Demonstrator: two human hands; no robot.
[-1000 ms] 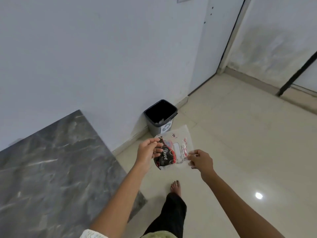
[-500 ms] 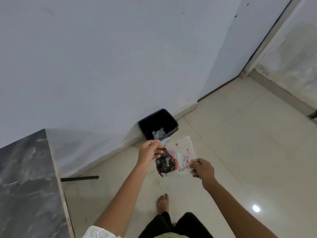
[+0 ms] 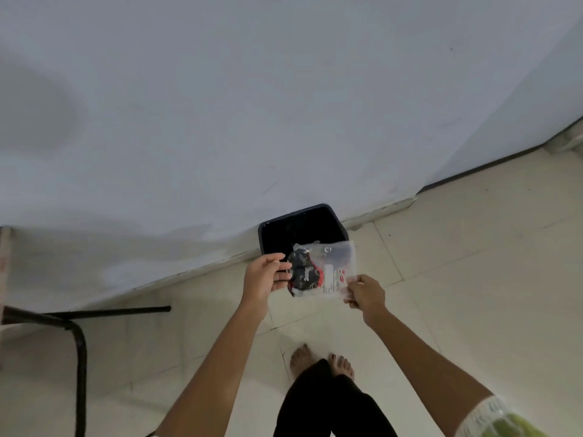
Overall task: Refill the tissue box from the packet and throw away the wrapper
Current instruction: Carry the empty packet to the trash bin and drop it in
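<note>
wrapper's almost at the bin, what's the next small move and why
Probably push the wrapper a little further forward and let go. Both the left hand and right hand pinch its edges, and only its far end overlaps the open bin by the wall; the near end hangs over floor.

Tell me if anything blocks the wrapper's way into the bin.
Nothing visible does. The wrapper, held by the left hand and right hand, hangs at the near rim of the open, lidless bin.
</note>
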